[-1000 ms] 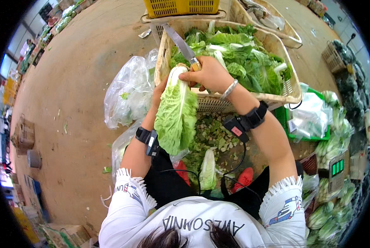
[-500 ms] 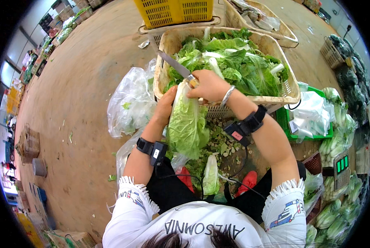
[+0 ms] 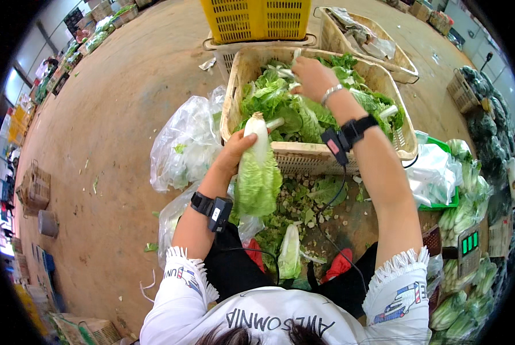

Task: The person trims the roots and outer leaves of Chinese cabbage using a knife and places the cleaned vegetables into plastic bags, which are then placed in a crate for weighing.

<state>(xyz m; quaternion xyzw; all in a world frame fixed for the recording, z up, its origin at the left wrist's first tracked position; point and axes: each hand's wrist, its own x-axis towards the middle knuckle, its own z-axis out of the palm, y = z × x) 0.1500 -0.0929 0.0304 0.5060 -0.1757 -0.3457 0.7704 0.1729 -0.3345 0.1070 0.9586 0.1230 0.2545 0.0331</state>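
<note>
Upright, left hand (image 3: 234,154) gripping a cabbage head (image 3: 257,178), elbow bent; right hand (image 3: 310,77) — arm outstretched — fingers curled among basket (image 3: 326,158) greens.

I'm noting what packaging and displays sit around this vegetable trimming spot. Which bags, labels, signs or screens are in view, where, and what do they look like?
Scale screen: right edge, small dark panel, glowing green digits.
Clear bags: floor left of the wicker basket, crumpled, see-through.
White bag: right of the basket, crumpled, on a green tray.
Shirt print: bottom, dark letters on white.
</note>
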